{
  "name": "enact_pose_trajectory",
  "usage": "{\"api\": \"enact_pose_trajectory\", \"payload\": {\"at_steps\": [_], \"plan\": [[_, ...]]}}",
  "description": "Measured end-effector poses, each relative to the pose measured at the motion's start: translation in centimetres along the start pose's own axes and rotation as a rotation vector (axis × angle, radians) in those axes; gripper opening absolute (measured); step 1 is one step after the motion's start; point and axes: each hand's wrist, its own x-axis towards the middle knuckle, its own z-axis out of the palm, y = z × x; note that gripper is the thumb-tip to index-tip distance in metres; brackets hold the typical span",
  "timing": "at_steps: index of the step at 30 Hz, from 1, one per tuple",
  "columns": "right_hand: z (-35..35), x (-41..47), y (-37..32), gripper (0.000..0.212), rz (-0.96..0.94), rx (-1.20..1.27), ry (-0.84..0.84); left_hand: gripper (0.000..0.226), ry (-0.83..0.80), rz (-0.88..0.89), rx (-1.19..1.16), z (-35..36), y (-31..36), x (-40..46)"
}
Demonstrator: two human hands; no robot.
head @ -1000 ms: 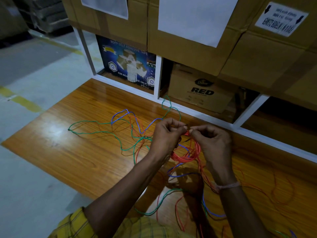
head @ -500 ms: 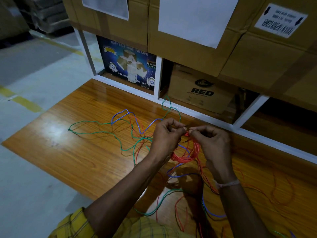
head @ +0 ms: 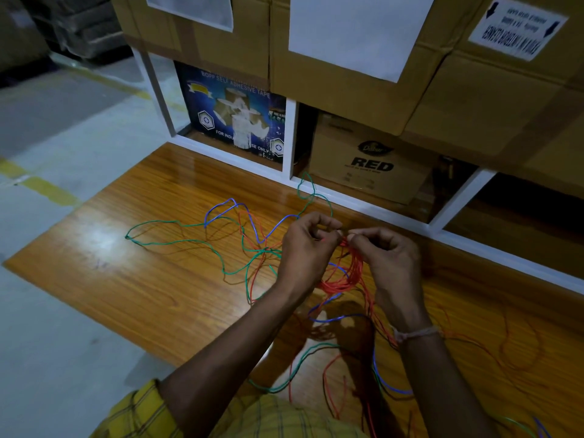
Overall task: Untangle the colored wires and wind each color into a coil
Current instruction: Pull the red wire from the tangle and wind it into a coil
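Stacked cardboard boxes [head: 347,74] on a white shelf frame back a glossy wooden worktop [head: 158,279] strewn with tangled wires. At centre frame, the left hand [head: 308,245] and right hand [head: 390,263] meet, fingers pinched narrow on the top of a red coil [head: 343,279] that hangs below them, its loops running top to bottom of the frame. Green wire [head: 177,241] and blue wire [head: 234,205] trail toward the left. Winding well likely means keeping each red turn taut and even while easing the blue strand clear of the loops.
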Motion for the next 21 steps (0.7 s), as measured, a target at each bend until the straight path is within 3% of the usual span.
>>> {"api": "enact_pose_trajectory", "payload": {"at_steps": [21], "plan": [[-0.15,-0.51,-0.19,0.008,-0.062,-0.047,0.029,0.003,0.035,-0.050,-0.068,0.25,0.90,-0.24]]}}
